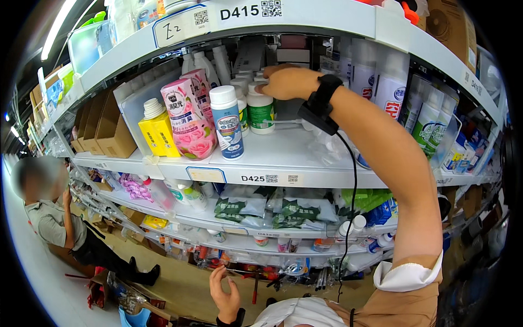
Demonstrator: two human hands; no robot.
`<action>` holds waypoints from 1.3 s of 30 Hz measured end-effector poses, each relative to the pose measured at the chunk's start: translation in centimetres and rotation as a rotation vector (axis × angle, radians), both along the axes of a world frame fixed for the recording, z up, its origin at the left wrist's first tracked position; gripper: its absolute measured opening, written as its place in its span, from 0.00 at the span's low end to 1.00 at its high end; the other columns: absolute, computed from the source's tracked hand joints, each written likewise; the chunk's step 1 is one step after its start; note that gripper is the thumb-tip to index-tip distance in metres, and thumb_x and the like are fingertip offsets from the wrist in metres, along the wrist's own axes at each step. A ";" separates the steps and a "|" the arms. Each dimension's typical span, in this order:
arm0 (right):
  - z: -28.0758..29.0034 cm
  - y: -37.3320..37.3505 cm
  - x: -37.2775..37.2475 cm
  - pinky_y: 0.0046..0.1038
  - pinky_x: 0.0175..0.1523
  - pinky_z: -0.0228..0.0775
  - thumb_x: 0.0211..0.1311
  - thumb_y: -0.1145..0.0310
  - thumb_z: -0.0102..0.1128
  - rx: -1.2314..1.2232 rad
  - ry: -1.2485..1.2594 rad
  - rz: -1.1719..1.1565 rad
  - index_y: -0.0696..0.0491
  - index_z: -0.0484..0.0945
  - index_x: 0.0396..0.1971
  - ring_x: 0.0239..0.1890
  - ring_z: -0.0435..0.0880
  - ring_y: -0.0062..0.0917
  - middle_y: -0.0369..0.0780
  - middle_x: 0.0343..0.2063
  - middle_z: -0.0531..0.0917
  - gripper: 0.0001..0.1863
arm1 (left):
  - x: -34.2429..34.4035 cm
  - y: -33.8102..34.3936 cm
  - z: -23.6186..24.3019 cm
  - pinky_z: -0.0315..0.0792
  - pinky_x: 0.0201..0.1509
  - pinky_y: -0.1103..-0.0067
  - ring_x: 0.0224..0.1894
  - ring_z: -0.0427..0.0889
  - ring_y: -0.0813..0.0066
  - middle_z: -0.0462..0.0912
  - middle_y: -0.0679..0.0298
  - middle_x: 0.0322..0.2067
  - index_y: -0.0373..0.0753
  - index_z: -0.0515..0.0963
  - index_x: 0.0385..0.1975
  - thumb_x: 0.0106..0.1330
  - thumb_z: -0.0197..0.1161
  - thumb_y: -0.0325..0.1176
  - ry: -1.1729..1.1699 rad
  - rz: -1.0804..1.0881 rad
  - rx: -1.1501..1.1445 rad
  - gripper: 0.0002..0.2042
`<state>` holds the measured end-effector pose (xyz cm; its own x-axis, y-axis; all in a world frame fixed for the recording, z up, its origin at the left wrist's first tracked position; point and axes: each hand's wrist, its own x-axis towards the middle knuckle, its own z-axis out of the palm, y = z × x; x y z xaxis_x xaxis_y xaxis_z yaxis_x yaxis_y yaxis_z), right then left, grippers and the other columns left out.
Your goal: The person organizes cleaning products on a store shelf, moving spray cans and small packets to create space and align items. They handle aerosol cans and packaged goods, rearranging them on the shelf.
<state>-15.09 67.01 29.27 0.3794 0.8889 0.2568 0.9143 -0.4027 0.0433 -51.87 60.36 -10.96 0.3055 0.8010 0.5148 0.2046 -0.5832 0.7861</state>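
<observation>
My right hand reaches into the shelf, its fingers curled over the tops of white bottles behind and beside a green-labelled bottle; what they grip is partly hidden. My left hand is low at the bottom of the view, fingers apart and loosely bent, holding nothing. A blue-labelled white bottle stands at the front of the shelf, beside two pink floral containers. A black strap with a device and cable is on my right wrist.
Spray cans, yellow boxes and brown cartons share the shelf. Its upper rail is just above my hand. Bagged packs lie below. A person stands at the left in the aisle.
</observation>
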 end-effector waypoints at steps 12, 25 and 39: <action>1.4 -13.4 -3.7 0.39 0.57 0.74 0.56 0.52 0.69 -0.268 -0.193 0.050 0.53 0.79 0.55 0.54 0.80 0.43 0.47 0.51 0.82 0.30 | 2.5 0.0 2.1 0.72 0.58 0.65 0.53 0.78 0.50 0.78 0.50 0.52 0.31 0.75 0.51 0.60 0.59 0.16 0.007 -0.127 0.038 0.17; -3.4 -17.4 -1.0 0.42 0.46 0.76 0.53 0.81 0.57 0.016 -0.380 0.284 0.60 0.78 0.36 0.40 0.82 0.47 0.49 0.31 0.81 0.09 | 3.3 -0.5 1.7 0.72 0.58 0.65 0.53 0.78 0.50 0.78 0.51 0.52 0.32 0.76 0.49 0.61 0.58 0.16 -0.029 -0.190 0.036 0.16; 1.7 -9.5 -1.4 0.40 0.49 0.76 0.58 0.75 0.62 -0.040 -0.416 0.132 0.58 0.81 0.39 0.44 0.84 0.45 0.49 0.37 0.85 0.10 | 2.2 0.5 2.3 0.73 0.53 0.70 0.51 0.79 0.59 0.77 0.52 0.53 0.32 0.75 0.51 0.65 0.56 0.17 0.022 -0.170 0.089 0.15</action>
<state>-16.54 57.53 30.93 0.1331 0.9351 0.3284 0.8594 -0.2740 0.4318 -49.65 60.89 -8.69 0.4448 0.6884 0.5730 0.1134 -0.6779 0.7263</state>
